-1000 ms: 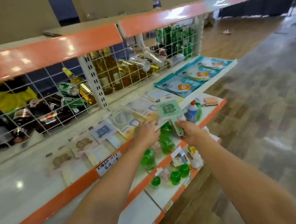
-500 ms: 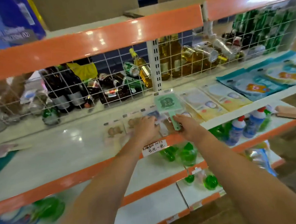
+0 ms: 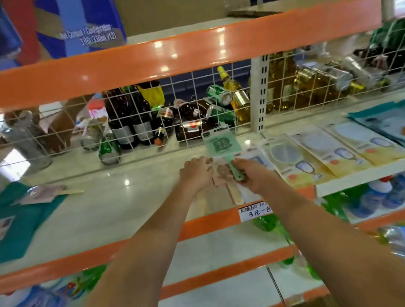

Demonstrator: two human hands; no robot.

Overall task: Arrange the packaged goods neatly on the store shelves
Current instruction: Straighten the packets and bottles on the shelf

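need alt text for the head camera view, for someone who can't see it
Two bare arms reach over a white store shelf: the right hand grips the handle of a green packaged paddle brush, while the left hand rests on a flat packaged item. Bottles crowd behind a wire grid at the back.

White tiered shelves point(image 3: 107, 207) with glossy orange edging point(image 3: 162, 58) and wire mesh backing point(image 3: 192, 109).
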